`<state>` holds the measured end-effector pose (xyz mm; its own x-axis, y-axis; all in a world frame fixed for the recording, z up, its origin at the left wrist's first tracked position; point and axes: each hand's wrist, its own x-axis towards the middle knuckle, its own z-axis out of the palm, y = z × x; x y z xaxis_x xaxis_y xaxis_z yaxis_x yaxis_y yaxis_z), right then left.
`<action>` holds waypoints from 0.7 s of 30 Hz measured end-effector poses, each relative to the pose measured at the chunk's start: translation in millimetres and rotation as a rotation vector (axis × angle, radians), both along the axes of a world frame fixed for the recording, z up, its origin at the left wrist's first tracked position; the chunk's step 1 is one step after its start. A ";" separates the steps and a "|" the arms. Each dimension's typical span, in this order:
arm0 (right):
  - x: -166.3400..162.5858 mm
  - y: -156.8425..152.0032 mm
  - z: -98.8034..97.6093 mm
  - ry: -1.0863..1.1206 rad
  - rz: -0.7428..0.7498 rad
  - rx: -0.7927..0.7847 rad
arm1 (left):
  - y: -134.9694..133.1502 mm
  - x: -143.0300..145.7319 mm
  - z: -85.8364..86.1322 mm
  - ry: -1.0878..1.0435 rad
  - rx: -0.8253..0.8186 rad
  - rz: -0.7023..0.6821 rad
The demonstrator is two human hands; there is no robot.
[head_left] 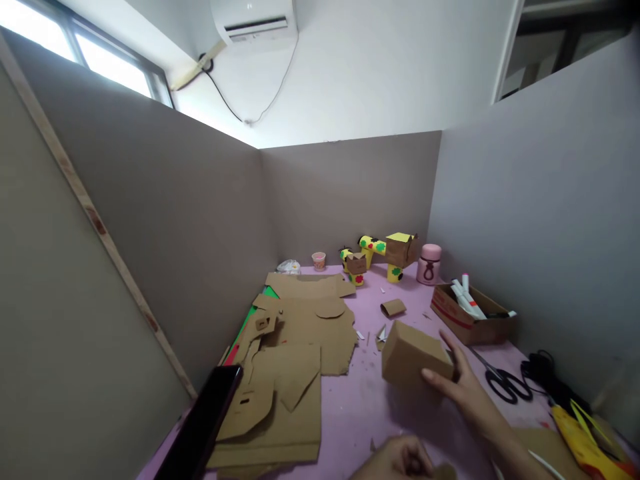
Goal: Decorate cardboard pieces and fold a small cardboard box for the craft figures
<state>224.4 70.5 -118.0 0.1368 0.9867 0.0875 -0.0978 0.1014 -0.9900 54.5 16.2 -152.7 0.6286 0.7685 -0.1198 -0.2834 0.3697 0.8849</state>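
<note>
Purple counter [350,413] spanned the foreground | cardboard sheets [310,333] lay at 9 o'clock from cardboard box [413,357], which was over the counter, clamped in right hand's [466,385] fingers | left hand [400,457]: 6 o'clock, fingers curled, couldn't tell whether gripping | scissors [499,373] lay toward 3 o'clock
</note>
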 end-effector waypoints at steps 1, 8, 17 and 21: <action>-6.5 0.1 -2.6 -0.027 0.043 0.013 | -0.8 -9.6 1.0 -0.004 0.008 0.034; -41.7 -0.9 -20.7 -0.148 0.280 0.117 | -8.0 -49.3 6.6 0.002 0.059 0.168; -22.2 -35.3 -1.0 -0.402 0.109 0.219 | -7.0 -46.5 23.5 0.103 0.173 0.335; -40.3 -61.6 8.8 -0.400 0.307 0.188 | -11.7 -41.5 34.8 0.180 0.201 0.352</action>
